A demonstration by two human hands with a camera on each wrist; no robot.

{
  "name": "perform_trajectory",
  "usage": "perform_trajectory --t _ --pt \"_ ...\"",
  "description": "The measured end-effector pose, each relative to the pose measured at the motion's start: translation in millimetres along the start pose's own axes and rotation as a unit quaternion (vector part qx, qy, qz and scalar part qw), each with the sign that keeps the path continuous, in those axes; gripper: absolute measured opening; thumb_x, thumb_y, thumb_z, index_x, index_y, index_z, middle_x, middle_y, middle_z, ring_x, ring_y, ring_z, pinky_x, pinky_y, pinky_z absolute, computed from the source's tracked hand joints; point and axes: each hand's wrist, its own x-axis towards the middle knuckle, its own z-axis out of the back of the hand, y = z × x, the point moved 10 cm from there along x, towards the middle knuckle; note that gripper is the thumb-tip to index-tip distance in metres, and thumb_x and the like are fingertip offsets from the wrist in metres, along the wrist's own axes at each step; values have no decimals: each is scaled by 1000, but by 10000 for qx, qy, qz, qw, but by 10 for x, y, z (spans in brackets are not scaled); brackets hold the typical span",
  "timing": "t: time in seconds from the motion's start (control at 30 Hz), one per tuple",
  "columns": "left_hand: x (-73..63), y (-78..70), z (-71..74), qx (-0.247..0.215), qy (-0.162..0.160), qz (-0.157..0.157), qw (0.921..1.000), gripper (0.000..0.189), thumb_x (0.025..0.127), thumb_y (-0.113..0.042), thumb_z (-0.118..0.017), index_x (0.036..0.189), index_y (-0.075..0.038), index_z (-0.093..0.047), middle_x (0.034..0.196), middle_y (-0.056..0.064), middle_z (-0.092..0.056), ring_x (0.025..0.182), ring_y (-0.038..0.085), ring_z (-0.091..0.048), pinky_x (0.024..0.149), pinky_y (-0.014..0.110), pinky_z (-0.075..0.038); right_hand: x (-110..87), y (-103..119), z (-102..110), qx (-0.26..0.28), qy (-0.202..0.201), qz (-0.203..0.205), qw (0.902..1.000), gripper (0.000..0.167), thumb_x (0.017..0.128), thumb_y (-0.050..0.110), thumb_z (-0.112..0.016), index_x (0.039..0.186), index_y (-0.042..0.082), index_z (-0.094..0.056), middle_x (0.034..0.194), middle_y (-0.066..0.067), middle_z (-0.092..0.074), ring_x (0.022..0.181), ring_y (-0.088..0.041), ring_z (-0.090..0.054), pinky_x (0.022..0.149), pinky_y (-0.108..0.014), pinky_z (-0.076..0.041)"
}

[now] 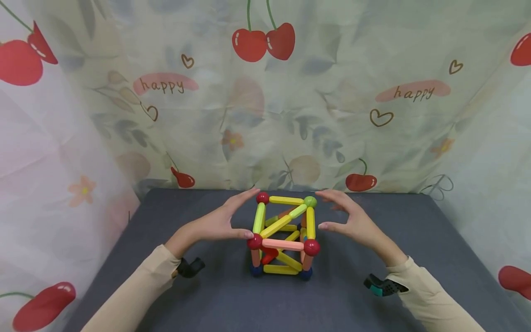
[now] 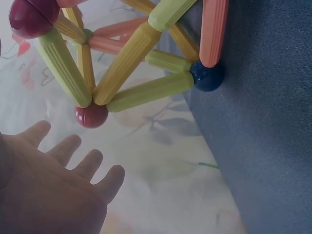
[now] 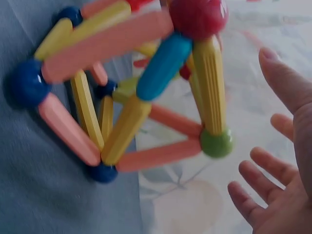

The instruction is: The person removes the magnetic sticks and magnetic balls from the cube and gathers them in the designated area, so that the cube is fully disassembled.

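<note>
A cube-shaped frame of magnetic building sticks and balls stands on the dark table. Its top corners are red balls and one green ball; blue balls sit at the base. Yellow, light green and pink sticks join them, and a blue stick shows in the right wrist view. My left hand is beside the frame's left side, fingers spread, thumb tip close to the front red ball; contact cannot be told. On the other side, my right hand hovers with fingers apart, not touching the frame.
The dark table extends around the frame. Behind it hangs a printed cloth with cherries and hearts, and more cloth hangs at both sides. A thin looped cord lies by the back right corner. Each wrist wears a dark strap.
</note>
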Motion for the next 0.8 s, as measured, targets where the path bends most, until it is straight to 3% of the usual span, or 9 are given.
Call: perform_trajectory --t 0.17,0.37,0.5,0.8 --pt "12 -34 -25 -20 36 -130 9999 101 81 -57 -74 158 -41 -11 168 -10 -8 154 29 -13 113 72 -24 -142 178 -62 16 -144 242 9996 64 81 22 -83 139 25 -56 127 5 -54 106 -4 -51 86 -26 -49" --pt "48 -76 -77 -55 83 -346 9994 101 81 -58 -74 158 -40 -13 167 -17 -1 156 25 -6 115 70 -20 -277 340 -183 284 -97 415 9987 56 77 20 -86 128 24 -64 112 7 -54 93 -9 -51 77 -26 -48" --pt "73 -63 -123 -58 159 -326 9993 100 81 -59 -73 158 -41 -12 165 -24 4 156 23 -3 116 69 -19 -336 388 -280 334 -109 418 9985 52 74 23 -88 122 22 -68 108 7 -54 89 -9 -51 75 -25 -47" --pt "89 -51 -156 -45 219 -217 9995 102 79 -64 -72 158 -41 -11 164 -26 6 156 24 -2 115 69 -21 -383 425 -375 330 -419 543 9971 39 72 22 -89 108 23 -74 99 11 -54 81 -9 -53 71 -22 -49"
